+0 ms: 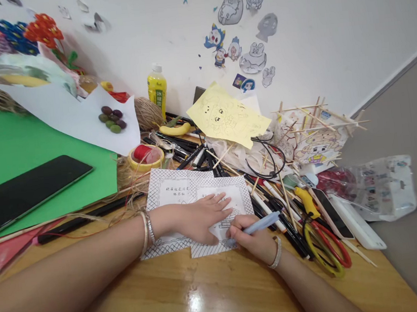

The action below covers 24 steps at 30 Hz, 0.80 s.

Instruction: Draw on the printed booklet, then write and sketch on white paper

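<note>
Two overlapping white sheets with cross-hatched borders, handwriting and line drawings lie on the wooden table; the right sheet (239, 188) covers part of the left sheet (159, 186). My left hand (202, 218) rests flat across them, fingers spread. In my right hand (252, 238) is a light blue pen (262, 223), slanting up to the right. Its tip is down at the lower part of the right sheet, by a drawing that my hands partly hide.
Markers (273, 204), scissors (328, 250) and a phone (331, 212) crowd the right side. Behind are a yellow drawing (228, 114), a red thread spool on a tape roll (145, 157) and a yellow bottle (157, 89). Left, a black tablet (29, 192) lies on green card (101, 179).
</note>
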### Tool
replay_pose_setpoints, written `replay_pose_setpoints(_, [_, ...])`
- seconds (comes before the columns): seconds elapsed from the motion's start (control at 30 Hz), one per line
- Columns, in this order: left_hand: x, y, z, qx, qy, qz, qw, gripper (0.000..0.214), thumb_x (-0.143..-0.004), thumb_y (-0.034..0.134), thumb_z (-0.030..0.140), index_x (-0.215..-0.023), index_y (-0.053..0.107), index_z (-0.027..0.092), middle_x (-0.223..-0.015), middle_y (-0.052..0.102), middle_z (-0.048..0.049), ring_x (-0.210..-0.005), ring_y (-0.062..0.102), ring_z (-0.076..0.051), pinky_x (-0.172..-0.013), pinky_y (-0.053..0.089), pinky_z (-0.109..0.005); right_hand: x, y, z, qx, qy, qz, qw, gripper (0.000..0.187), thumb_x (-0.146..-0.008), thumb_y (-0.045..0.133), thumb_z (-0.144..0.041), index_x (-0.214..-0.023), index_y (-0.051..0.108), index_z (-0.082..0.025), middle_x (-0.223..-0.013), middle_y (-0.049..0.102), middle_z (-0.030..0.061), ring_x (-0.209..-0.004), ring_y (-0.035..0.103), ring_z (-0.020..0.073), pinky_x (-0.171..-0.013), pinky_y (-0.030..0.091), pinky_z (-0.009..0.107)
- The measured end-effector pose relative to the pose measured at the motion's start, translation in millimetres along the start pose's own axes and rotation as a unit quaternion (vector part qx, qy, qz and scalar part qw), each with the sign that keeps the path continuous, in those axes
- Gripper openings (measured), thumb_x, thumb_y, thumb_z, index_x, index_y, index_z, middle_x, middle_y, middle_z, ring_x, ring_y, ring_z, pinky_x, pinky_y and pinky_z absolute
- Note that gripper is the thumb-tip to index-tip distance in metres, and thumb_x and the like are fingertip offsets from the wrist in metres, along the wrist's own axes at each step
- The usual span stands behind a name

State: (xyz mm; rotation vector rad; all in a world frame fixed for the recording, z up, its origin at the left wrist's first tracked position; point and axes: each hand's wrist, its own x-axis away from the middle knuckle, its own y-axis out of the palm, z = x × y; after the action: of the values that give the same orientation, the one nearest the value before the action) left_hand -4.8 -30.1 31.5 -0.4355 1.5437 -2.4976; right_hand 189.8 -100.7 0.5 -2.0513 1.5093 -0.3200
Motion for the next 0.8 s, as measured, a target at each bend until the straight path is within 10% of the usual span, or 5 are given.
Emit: replay_pose_setpoints(0.8, [0,-4.2,-2,0.033,0.004,-0.002,0.999,0.087,-0.076,0.066,0.033,-0.148,0.025,0.007,-0.155,0.012,-0.019,-0.143,0.003,-0.033,-0.116,0.011,-0.046,-1,4,-9,0.01,-0.009,0.002,1.0,0.037,-0.085,0.05,-0.034,-0.051,0.042,-0.022,-0.047,0.049,-0.0031,-0.049,0.048,0.0128,-0.051,0.037,0.025])
